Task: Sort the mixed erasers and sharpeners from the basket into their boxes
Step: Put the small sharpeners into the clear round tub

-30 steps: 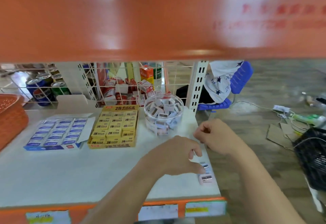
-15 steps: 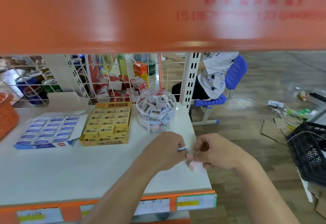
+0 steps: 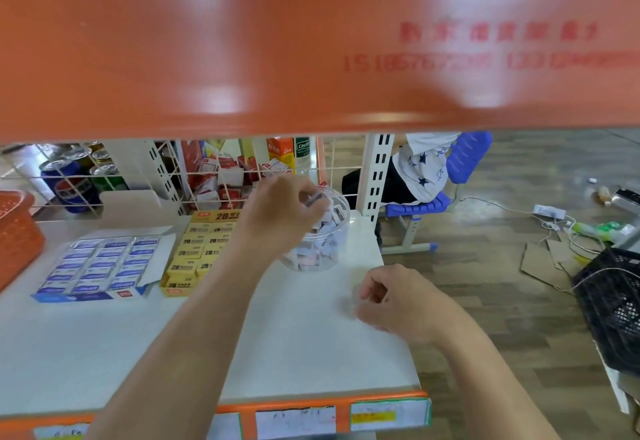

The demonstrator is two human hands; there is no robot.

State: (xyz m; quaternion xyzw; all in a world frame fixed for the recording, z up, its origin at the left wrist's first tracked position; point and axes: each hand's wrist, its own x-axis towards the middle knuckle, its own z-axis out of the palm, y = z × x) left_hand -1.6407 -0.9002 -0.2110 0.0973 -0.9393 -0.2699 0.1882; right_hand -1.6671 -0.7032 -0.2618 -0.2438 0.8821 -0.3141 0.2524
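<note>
head view. toward the back of the white shelf (image 3: 104, 353), a clear round tub (image 3: 323, 252) heaped with small sharpeners. just above its mouth, the left hand (image 3: 280, 213), fingertips pinching one sharpener (image 3: 316, 199). left of the tub, a yellow box (image 3: 194, 252) of erasers printed "2b", partly hidden by the forearm. beside that, an open blue box (image 3: 93, 263) with rows of blue-and-white erasers, labels too small to read. at the far left, an orange basket (image 3: 17, 235), cut off, contents out of sight. near the shelf's right edge, the right hand (image 3: 398, 301), fingers curled over a pale blur; impossible to tell whether gripping anything. overhead, a blurred orange shelf (image 3: 242, 41) with unreadable red characters. behind the wire grid, a pepsi can (image 3: 71, 187).
</note>
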